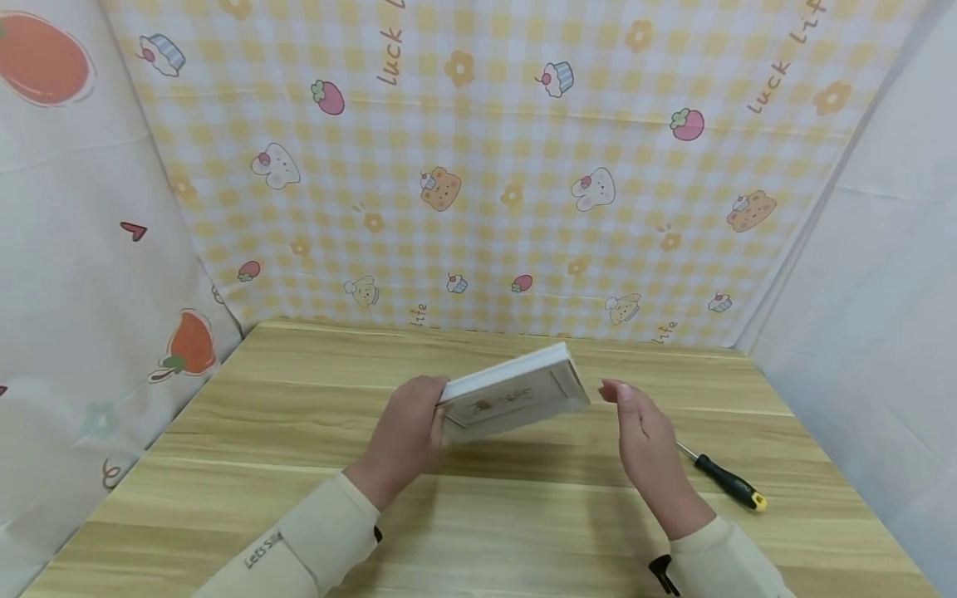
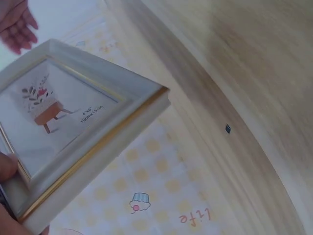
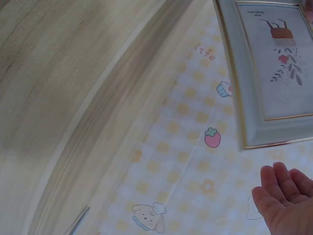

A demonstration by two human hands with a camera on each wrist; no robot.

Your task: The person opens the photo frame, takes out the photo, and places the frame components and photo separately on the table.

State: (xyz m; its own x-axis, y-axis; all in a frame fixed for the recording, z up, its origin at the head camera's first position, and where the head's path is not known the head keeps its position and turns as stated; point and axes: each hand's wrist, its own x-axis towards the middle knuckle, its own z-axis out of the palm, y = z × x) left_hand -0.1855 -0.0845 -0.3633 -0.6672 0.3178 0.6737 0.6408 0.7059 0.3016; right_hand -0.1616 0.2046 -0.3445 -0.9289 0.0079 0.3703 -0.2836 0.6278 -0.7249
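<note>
Nearest the camera, two cream sleeves [image 1: 299, 536] are seen reaching in from the lower edge, the left one marked with dark lettering. By the left hand [image 1: 404, 428], a white picture frame [image 1: 516, 394] is gripped at its left end, with the thumb laid on the border of the front face. The right hand [image 1: 646, 440] is held with nothing in it, its fingers loosely extended and its fingertips kept near the frame's far end but apart from it. The frame is held tilted above the desk [image 1: 516, 531], between the two hands, its printed face turned toward the person and its upper edge sloping up to the right. Gold lines are carried along the border, and on the insert [image 2: 54, 107] a brown planter on legs with leaves and a red flower is shown, beside small size lettering. Just beyond the right hand, to its right, a screwdriver [image 1: 731, 482] is laid on the desk; its handle is black with a yellow end, and its metal shaft is partly hidden by the hand. Behind the desk, a yellow-checked cloth [image 1: 486, 124] printed with cupcakes, strawberries and animal faces is hung, flanked by a white printed cloth [image 1: 60, 183] on the left and a pale sheet [image 1: 875, 249] on the right.
</note>
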